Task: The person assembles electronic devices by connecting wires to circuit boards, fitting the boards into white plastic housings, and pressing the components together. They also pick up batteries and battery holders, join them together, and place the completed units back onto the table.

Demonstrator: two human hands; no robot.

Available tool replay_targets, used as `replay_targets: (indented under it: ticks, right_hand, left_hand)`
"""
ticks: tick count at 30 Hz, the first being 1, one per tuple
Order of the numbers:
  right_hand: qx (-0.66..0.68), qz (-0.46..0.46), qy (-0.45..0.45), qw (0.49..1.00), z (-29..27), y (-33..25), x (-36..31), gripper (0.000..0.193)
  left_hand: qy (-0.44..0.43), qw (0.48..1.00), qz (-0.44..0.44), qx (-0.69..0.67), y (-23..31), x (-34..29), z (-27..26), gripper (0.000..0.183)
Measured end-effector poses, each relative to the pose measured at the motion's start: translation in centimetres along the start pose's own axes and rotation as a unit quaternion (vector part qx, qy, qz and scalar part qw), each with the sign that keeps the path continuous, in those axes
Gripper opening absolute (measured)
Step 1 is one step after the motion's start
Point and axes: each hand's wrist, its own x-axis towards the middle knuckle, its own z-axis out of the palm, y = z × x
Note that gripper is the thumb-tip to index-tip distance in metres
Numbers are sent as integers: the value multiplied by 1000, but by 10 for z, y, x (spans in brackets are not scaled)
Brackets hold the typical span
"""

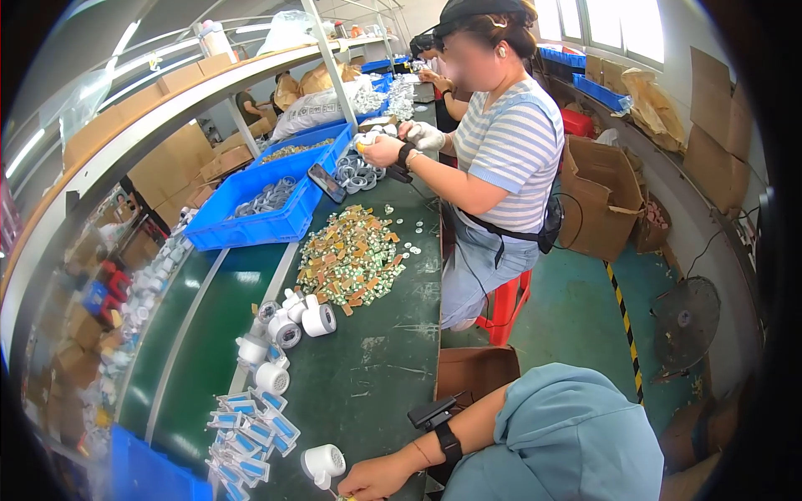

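My right hand (pixel 376 479) is at the lower edge, over the green tabletop (pixel 359 376). Its fingers are pinched together at a small yellowish thing, mostly cut off by the frame. Just left of it lies a white round plastic housing (pixel 323 462) with a perforated face and a short neck. Further left is a heap of small blue-and-white flat pieces (pixel 251 434). Several similar white housings (pixel 271 377) stand in a cluster beyond it. My left hand is out of view.
Ahead is a pile of small green and tan circuit boards (pixel 351 255). Blue bins (pixel 259 200) hold grey rings. A co-worker (pixel 514 134) in a striped top sits at the table, handling white parts. A shelf (pixel 167 96) runs overhead; a fan (pixel 685 326) stands right.
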Motion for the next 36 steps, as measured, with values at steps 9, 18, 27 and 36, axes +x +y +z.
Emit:
replay_targets:
  ticks: [9,18,27,36]
  right_hand:
    - [-2,25,-21,999,4,0,-7,19]
    - [124,32,-74,989,14,33,6,9]
    - [162,170,-77,969,-4,9,11,12]
    - [123,160,-74,977,10,9,2,12]
  left_hand:
    - [-6,998,-61,-20,5,-9,4,24]
    - [20,998,-65,3,15,4,4,18]
    - [43,993,-95,-64,1,4,0,21]
    - [51,993,-72,-78,-2,-12,8,25]
